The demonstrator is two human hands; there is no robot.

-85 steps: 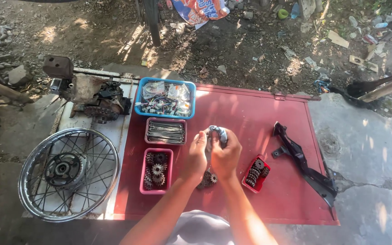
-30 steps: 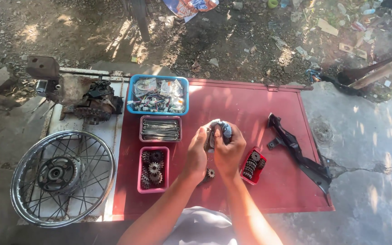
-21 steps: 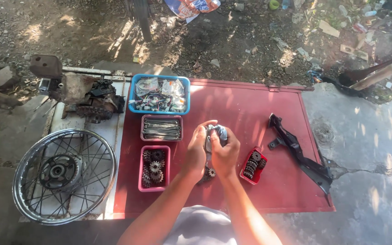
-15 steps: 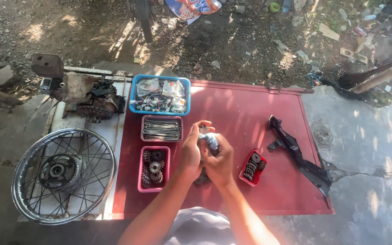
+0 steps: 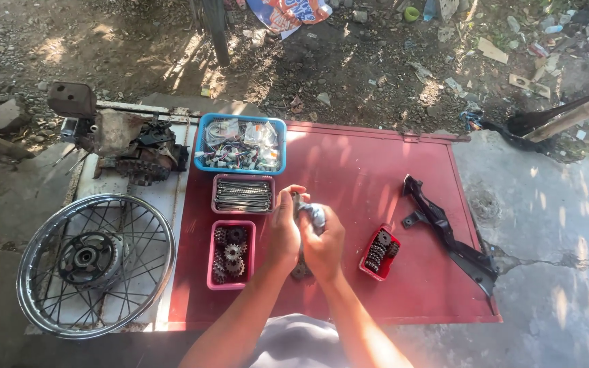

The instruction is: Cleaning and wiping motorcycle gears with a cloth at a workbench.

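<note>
1. Holding a small metal part [image 5: 299, 269] wrapped in a grey rag [image 5: 312, 215] over the middle of the red panel [image 5: 369, 170]; I am keeping it above the panel so that grit drops there and not into the trays.
2. I am clamping my left hand [image 5: 283, 232] around the part, fingers closed, as the anchor; the right hand [image 5: 323, 244] is closed on the rag, pressing it against the metal.
3. I am judging that short, firm twists suit this best; a loose grip could let the part slip down beside the pink tray of gears [image 5: 230, 254].
4. I am keeping my elbows in, clear of the small red tray of sprockets [image 5: 379, 253] near my right wrist; how clean the part is, I cannot tell, since the rag is hiding most of it.
</note>
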